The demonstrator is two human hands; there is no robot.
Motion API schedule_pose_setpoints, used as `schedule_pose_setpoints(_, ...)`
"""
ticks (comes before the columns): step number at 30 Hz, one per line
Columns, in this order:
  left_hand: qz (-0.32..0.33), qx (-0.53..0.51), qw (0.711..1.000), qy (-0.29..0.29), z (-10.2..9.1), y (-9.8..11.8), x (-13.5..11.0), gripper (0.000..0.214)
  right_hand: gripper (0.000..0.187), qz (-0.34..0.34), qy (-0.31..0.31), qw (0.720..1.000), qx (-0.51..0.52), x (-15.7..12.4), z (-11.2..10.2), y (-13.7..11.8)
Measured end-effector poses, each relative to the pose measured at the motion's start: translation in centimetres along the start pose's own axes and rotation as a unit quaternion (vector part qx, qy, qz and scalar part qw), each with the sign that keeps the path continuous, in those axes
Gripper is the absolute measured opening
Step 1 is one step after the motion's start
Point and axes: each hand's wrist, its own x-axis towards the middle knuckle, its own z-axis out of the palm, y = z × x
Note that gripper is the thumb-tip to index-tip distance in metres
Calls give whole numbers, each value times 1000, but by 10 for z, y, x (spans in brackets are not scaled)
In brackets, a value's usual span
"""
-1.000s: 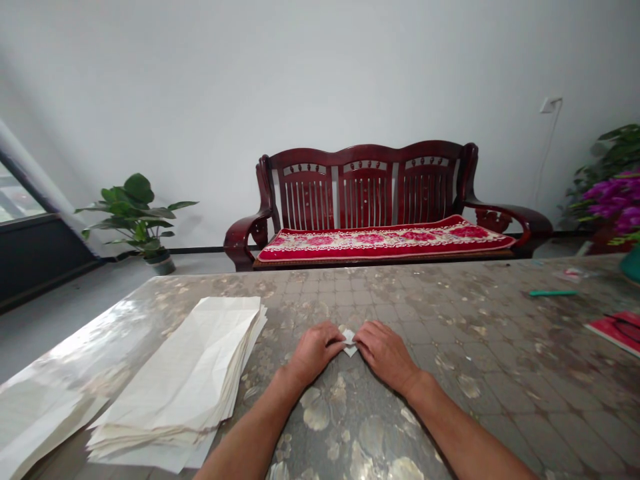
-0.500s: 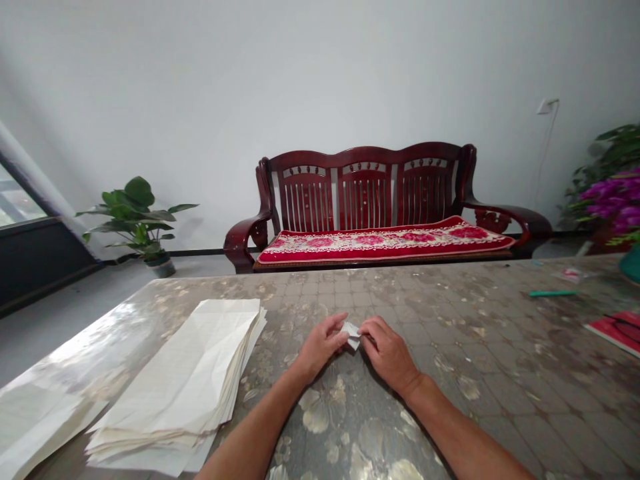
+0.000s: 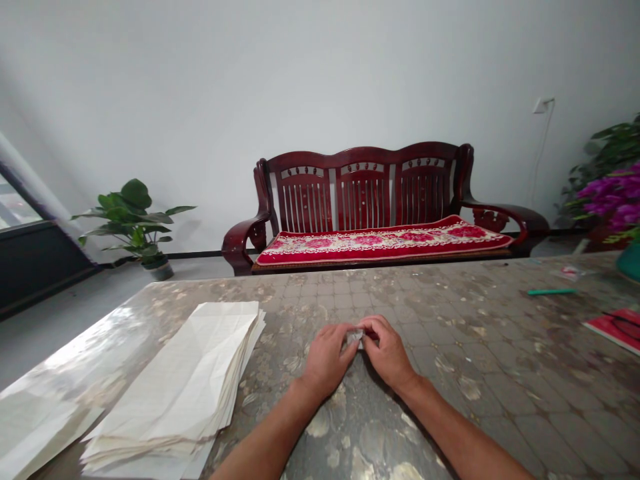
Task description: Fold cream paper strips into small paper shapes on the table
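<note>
Pinching a little folded paper (image 3: 355, 337) at mid-table, my left hand (image 3: 327, 360) and right hand (image 3: 387, 350) were curled nearly shut, fingertips meeting around it, so the paper was mostly hidden. A big stack of creased paper sheets (image 3: 175, 387) sat lower left on the shiny floral table cover (image 3: 450, 380), with a green strip (image 3: 550, 291) and red booklet (image 3: 617, 330) off right. Dark wooden bench (image 3: 363, 193) with a red cushion (image 3: 385, 243) up top.

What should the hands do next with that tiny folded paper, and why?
Maybe press its fold flatter, I'd guess. The small folded paper is pinched between the left hand and the right hand, so both can squeeze it without changing grip. It's mostly hidden, so I can't be sure.
</note>
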Motion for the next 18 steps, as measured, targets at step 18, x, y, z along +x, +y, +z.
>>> schedule_pose_setpoints(18, -73, 16, 997, 33, 26, 5, 8, 19, 47, 68, 29, 994, -76, 2, 7, 11)
